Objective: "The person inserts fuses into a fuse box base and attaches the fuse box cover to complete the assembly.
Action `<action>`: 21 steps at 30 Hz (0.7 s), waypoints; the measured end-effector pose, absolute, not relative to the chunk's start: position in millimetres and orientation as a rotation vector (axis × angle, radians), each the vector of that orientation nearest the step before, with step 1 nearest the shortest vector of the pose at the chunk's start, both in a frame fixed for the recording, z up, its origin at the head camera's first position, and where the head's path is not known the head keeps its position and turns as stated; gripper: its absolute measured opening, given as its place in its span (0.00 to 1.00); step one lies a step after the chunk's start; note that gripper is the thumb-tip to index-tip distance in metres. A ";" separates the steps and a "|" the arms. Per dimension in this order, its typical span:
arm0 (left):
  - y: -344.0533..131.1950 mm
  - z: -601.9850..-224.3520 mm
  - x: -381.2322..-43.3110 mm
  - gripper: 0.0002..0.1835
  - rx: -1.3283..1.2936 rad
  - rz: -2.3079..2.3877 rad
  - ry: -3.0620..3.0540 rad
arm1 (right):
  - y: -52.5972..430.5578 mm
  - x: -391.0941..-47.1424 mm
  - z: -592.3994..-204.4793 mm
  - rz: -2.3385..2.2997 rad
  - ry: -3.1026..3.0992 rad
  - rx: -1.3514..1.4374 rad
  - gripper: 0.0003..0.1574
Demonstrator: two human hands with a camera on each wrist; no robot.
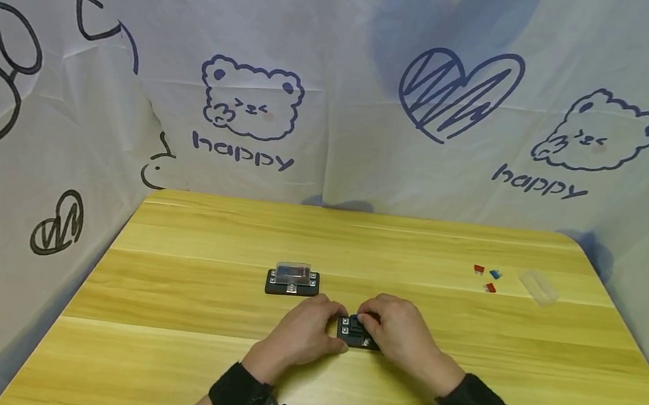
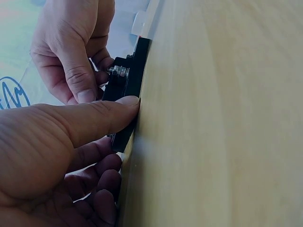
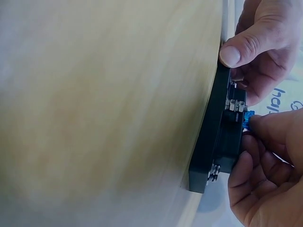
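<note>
Right wrist; blue piece [image 3: 248, 119] in right fingers [image 3: 274, 130], against black block [image 3: 210, 137].

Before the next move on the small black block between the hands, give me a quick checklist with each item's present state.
1. Black block steadied: ok, the left hand grips one end.
2. Blue piece held: ok, the right hand pinches it at the block's top.
3. Blue piece fully seated: cannot tell, the right hand covers part of it.
4. Clear plastic piece out of the way: ok, it lies apart, far right on the table.
5. No small pieces left loose: not ok, two red pieces and a second blue one lie on the table.
</note>
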State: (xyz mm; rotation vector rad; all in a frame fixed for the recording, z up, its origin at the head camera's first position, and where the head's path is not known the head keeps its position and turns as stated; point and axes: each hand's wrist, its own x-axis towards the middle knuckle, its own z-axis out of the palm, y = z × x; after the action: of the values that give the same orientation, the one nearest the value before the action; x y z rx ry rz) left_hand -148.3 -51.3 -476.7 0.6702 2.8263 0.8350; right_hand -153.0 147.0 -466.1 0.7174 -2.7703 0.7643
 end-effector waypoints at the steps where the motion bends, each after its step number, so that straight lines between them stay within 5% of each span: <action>1: -51.3 -476.8 -148.3 0.26 0.669 0.834 2.827 | 146.9 -152.8 -465.7 0.761 -2.772 0.717 0.03; 21: -50.9 -477.0 -148.6 0.26 0.682 0.819 2.832 | 146.0 -152.8 -464.7 0.688 -2.774 0.768 0.03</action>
State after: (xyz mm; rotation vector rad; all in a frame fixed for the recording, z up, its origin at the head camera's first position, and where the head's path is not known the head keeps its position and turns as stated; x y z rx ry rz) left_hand -148.6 -50.9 -477.0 0.6820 2.8316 0.8191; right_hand -152.8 146.0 -464.7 0.7678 -2.7742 0.6883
